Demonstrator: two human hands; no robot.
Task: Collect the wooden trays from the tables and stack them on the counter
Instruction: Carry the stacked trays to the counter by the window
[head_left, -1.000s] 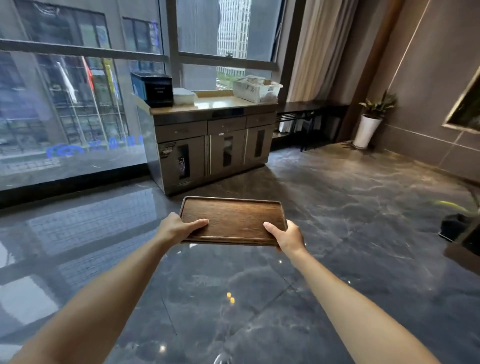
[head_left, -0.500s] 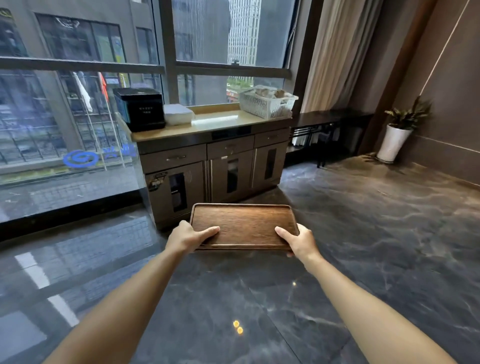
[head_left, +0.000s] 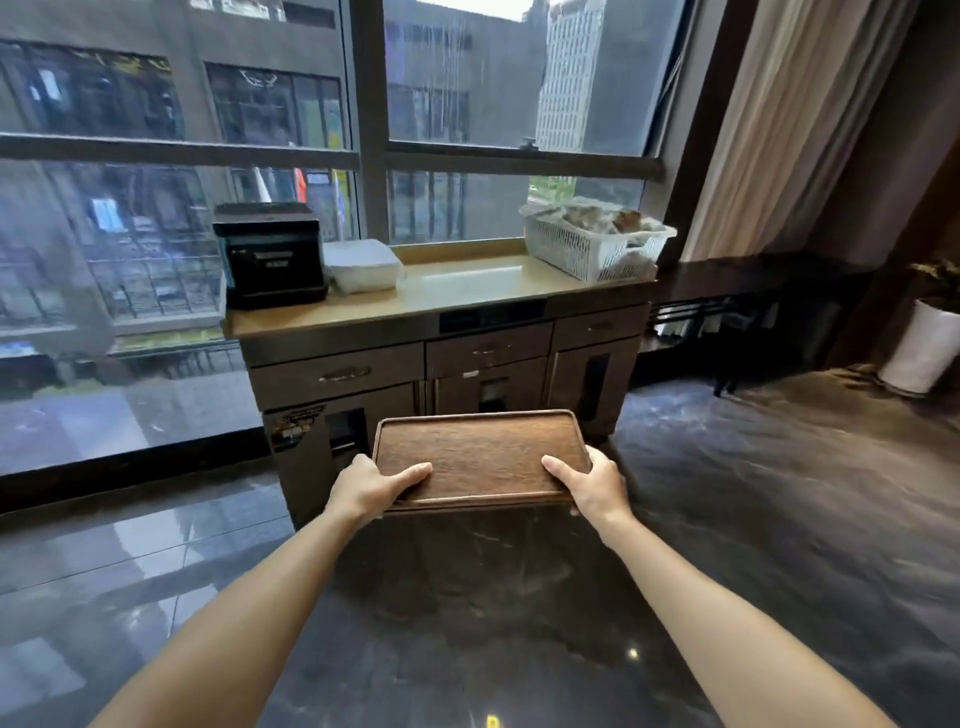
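A dark wooden tray (head_left: 480, 453) is held level in front of me, above the floor. My left hand (head_left: 371, 488) grips its near left corner, thumb on top. My right hand (head_left: 592, 486) grips its near right corner the same way. Straight ahead stands the counter (head_left: 457, 293), a tan top on a grey cabinet with drawers and doors, set against the window. The tray hangs below the countertop's height and just in front of the cabinet doors. I see no other tray on the counter.
On the counter stand a black box appliance (head_left: 270, 254) at the left, a white lidded container (head_left: 363, 266) beside it, and a white mesh basket (head_left: 597, 241) at the right. A low dark bench (head_left: 753, 280) and a white planter (head_left: 922, 345) lie to the right.
I have walked closer to the counter; it now looms larger and nearly fills the middle of the view. Both hands keep the same grip on the tray.
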